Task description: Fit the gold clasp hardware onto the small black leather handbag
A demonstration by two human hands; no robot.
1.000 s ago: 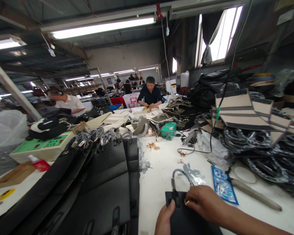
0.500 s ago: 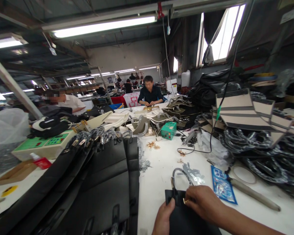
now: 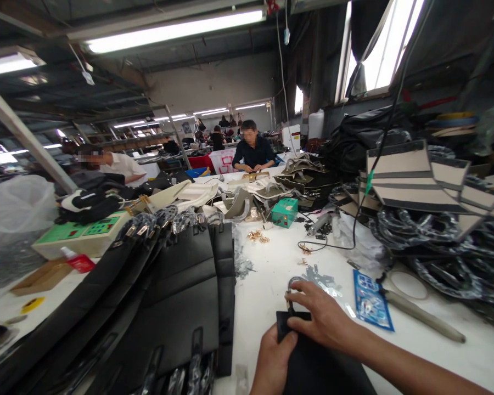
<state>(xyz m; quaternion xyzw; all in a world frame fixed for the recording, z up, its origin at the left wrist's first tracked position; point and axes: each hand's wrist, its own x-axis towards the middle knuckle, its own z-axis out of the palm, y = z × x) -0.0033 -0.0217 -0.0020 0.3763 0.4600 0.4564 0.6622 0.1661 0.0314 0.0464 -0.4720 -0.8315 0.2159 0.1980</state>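
Observation:
A black leather-like bag panel (image 3: 321, 362) lies in front of me, its top edge facing away. My left hand (image 3: 271, 354) is closed on the panel's left edge, thumb on top. My right hand (image 3: 327, 315) reaches over the top edge, fingers curled at the base of the plastic-wrapped handle (image 3: 293, 283), thumb on the panel. The right hand covers most of the handle. Just beyond it lie flat grey metal plates (image 3: 321, 280), with small gold-coloured fittings (image 3: 258, 236) farther off.
Black panels with wrapped handles (image 3: 177, 274) are stacked at left. A green box (image 3: 285, 212) with a cable stands ahead. On the right are a blue packet (image 3: 372, 302), a grey-handled tool (image 3: 424, 315), a tape roll (image 3: 407, 285) and piled wrapped handles (image 3: 444, 274). A co-worker (image 3: 253, 148) sits opposite.
My right hand has moved left and forward, from a gold-coloured piece on the panel to the handle's base. The left hand keeps its hold. The view has shifted slightly.

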